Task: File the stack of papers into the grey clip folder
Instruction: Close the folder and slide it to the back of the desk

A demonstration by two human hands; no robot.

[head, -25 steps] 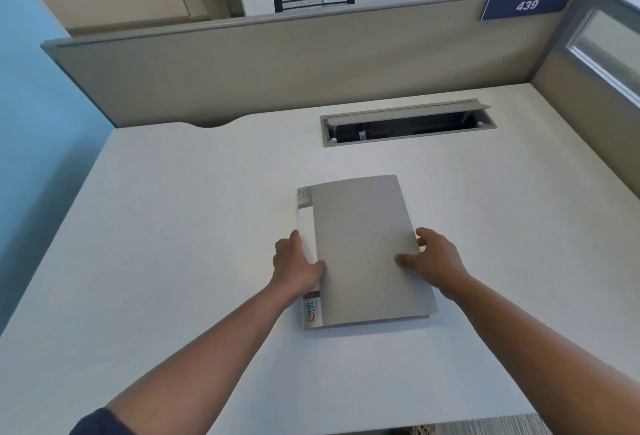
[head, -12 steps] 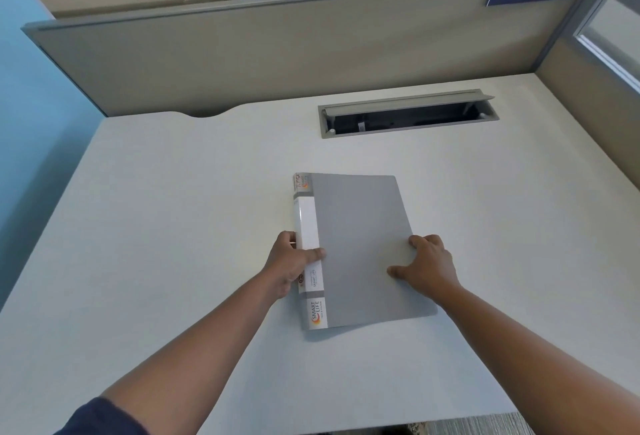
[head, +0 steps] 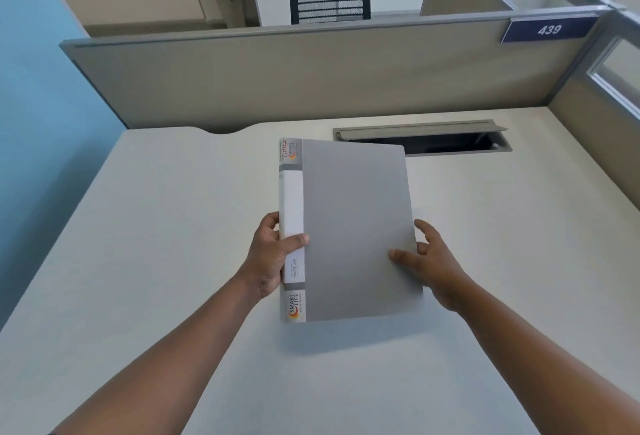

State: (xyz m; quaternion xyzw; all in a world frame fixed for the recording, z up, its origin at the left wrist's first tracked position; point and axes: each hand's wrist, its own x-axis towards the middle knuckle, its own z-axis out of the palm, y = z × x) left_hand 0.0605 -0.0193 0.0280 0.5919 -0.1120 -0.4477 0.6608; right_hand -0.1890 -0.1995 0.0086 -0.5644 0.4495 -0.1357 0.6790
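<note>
Folder now leaves the desk: the flat grey plastic clip folder [head: 353, 227] is lifted above the pale white desk [head: 156, 227], where it lay closed a second ago. The left hand [head: 272, 258] clamps its white spine; the right hand [head: 431, 261], fingers spread, pinches the opposite edge. No papers are visible, so filing seems finished.

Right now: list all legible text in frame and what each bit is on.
"439": blue plate on the partition's top right.
"SMART LIFE": near end of the grey clip folder spine, by an orange logo; the small line beside it is too blurred to read.
"SMART LIFE": small, on the white spine label, just below the left hand.
Far end of the spine: orange script and small print, too blurred to read.
Nothing else carries text.
</note>
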